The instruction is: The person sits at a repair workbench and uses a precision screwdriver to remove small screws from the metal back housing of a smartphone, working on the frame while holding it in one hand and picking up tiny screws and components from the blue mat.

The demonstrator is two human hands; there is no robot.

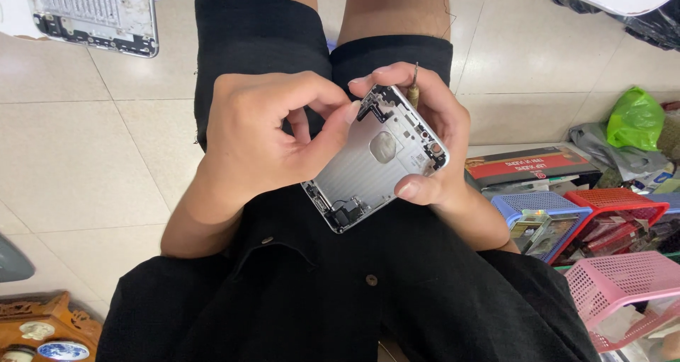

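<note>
Phone housing in both hands, baskets nearby right.

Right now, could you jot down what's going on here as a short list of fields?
Setting: a person seated above a tiled floor, seen from the head camera
Left hand: thumb pressing on the phone shell's upper end
Right hand: cradling the phone shell, with a small screwdriver tucked in the fingers
Held thing: silver phone shell, inside facing up
Nearby: blue, red and pink basket at right
</note>
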